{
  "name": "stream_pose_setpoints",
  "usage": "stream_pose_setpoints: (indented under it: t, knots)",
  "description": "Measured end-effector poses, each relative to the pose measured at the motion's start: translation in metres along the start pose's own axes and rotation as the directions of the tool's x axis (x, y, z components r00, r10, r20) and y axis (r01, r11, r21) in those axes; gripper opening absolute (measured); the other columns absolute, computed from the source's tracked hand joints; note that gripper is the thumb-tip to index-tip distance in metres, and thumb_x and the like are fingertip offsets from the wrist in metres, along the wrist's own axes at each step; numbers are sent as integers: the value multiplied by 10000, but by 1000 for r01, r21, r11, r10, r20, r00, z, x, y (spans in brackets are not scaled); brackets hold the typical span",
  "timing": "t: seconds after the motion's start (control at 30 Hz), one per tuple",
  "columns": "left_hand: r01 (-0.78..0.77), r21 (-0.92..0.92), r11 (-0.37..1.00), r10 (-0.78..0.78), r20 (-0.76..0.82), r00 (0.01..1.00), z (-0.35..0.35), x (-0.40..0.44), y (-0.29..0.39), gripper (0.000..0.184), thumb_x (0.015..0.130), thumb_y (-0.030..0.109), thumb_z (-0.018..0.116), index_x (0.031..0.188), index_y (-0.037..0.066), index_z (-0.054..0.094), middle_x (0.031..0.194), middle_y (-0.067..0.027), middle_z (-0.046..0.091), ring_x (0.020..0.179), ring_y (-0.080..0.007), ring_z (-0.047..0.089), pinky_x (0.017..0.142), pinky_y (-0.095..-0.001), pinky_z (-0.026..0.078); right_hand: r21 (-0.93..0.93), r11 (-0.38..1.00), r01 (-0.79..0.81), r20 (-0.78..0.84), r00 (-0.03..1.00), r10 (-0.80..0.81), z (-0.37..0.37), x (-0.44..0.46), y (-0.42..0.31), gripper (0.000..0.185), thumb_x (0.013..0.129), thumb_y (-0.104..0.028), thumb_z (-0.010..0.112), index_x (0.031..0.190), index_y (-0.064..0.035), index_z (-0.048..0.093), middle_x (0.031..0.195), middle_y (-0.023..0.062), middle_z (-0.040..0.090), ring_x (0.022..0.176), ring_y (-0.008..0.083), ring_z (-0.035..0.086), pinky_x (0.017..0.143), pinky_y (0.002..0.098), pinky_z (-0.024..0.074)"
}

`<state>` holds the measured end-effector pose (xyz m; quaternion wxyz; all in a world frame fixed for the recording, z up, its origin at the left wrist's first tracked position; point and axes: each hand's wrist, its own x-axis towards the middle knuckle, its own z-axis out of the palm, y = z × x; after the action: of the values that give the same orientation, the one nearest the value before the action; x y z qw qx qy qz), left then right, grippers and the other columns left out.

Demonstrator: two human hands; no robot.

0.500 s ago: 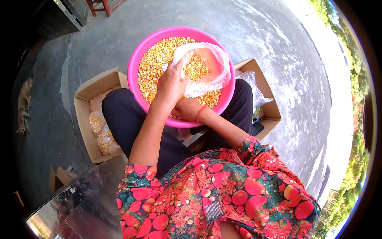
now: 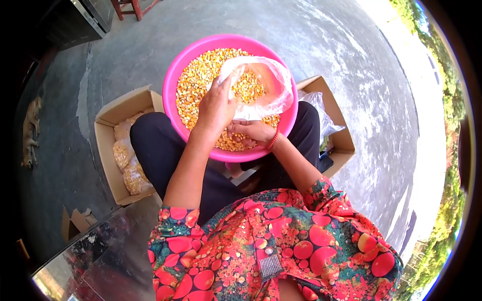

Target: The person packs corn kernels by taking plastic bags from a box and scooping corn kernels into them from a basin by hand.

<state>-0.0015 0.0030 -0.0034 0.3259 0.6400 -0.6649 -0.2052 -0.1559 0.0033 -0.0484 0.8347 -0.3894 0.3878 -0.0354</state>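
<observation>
A pink basin of yellow corn kernels rests on my lap. My left hand grips the edge of a clear plastic bag, keeping its mouth wide over the basin. Kernels show inside or through the bag. Low in the basin, close below the bag, my right hand is among the corn with its fingers curled round some kernels. A red bracelet circles that wrist. How much corn it holds is hidden.
To the left of my legs stands a cardboard box with filled bags of corn. Another cardboard box on the right has plastic bags in it. An animal lies on the floor at far left. A red stool stands beyond.
My right hand has shifted right and slightly up through the corn, its fingers now more in view. My left hand and the bag have hardly moved.
</observation>
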Motion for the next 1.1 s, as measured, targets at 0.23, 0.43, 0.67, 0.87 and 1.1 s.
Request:
stream_pose_setpoints:
  t: [0.23, 0.43, 0.67, 0.87, 1.1]
  knots:
    - [-53, -26, 998, 52, -19, 998, -1, 0, 3, 695, 742, 41, 593, 1350, 268, 344, 1173, -224, 484, 934, -410, 555, 766, -453, 474, -81, 996, 37, 49, 998, -33, -5, -19, -2, 227, 916, -269, 513, 1066, -112, 579, 691, -36, 550, 375, 8, 277, 336, 163, 189]
    - [-92, 18, 996, 92, -10, 996, -1, 9, 7, 611, 744, 69, 613, 1309, 99, 385, 1219, -236, 455, 963, -402, 551, 779, -446, 476, -169, 973, 158, 136, 981, -136, -23, -26, -9, 194, 931, -250, 480, 940, -78, 571, 579, -62, 437, 400, 8, 284, 345, 167, 189]
    - [-12, 3, 1000, 11, 75, 997, -4, 2, 16, 581, 755, 80, 588, 1300, 84, 386, 1180, -248, 487, 959, -404, 552, 775, -452, 474, 128, 926, 356, 172, 911, -374, -14, -50, -37, 221, 940, -271, 466, 923, -68, 553, 595, -49, 400, 419, 14, 257, 369, 168, 171]
    - [-28, 51, 998, 24, 70, 997, 1, 0, 6, 591, 746, 90, 576, 1302, 84, 379, 1184, -258, 490, 942, -413, 557, 763, -467, 474, 281, 775, 566, -478, 783, -398, -31, -24, -55, 138, 897, -192, 504, 953, -87, 576, 764, -7, 529, 660, 67, 462, 527, 219, 349]
    - [-36, -7, 999, 37, 69, 997, 2, -2, 11, 634, 734, 61, 564, 1330, 123, 358, 1173, -263, 485, 919, -400, 573, 766, -453, 482, 243, 659, 712, -552, 660, -510, -45, 1, -43, 233, 854, -95, 532, 1060, 7, 572, 966, 58, 589, 911, 147, 549, 821, 265, 426]
